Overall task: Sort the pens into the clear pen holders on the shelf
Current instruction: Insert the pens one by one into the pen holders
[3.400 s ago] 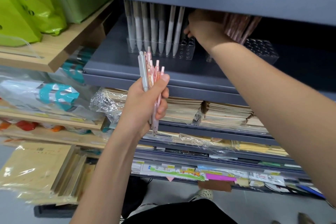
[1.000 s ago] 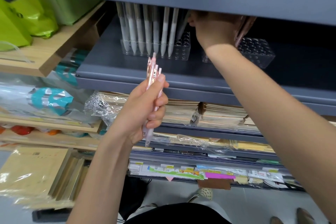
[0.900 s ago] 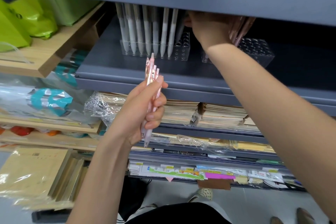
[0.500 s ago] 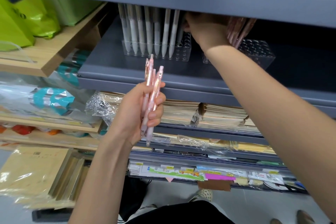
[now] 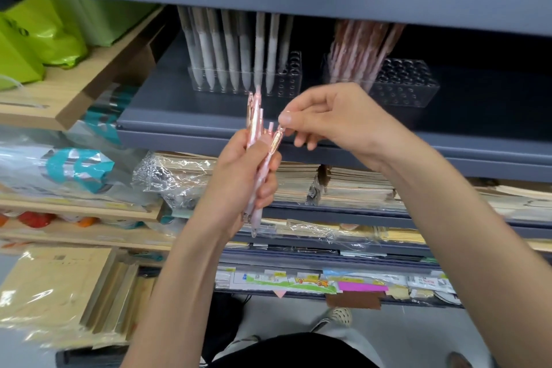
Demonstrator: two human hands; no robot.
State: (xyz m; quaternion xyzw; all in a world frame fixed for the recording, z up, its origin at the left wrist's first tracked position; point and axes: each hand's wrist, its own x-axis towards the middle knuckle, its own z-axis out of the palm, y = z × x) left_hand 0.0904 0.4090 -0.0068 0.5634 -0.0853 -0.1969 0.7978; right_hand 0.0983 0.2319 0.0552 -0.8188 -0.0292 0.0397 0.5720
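grey metal shelf (image 5: pixel 191 119) at chest height, in front of us, with two clear holders standing on it side by side, apart. left holder (image 5: pixel 291 76): a row of white pens (image 5: pixel 218 51) upright in its holes, the right-hand holes unfilled. right holder (image 5: pixel 409 82): pink pens (image 5: pixel 358 45) packed at its left end and leaning a little, the rest of its holes unfilled. both hands are held below and in front of the holders, clear of them. left hand (image 5: pixel 239 179): fingers and thumb curled round a bundle (image 5: pixel 254 125) of pink pens, held near upright, clip ends up, tips showing below the palm. right hand (image 5: pixel 337 119): thumb and forefinger pinch the top end of one pen (image 5: pixel 276 142), which leans out of the right side of the bundle; its lower part is within the left hand's grip. the other right fingers are loosely curled beneath and touch nothing we can make out. number of pens in the bundle: cannot tell, they overlap. to the left, a wooden shelf (image 5: pixel 74 92) carries green bags (image 5: pixel 35 36). below the grey shelf, stacks of notebooks (image 5: pixel 301 179) in plastic wrap. motion blur across the frame; fine print unreadable.
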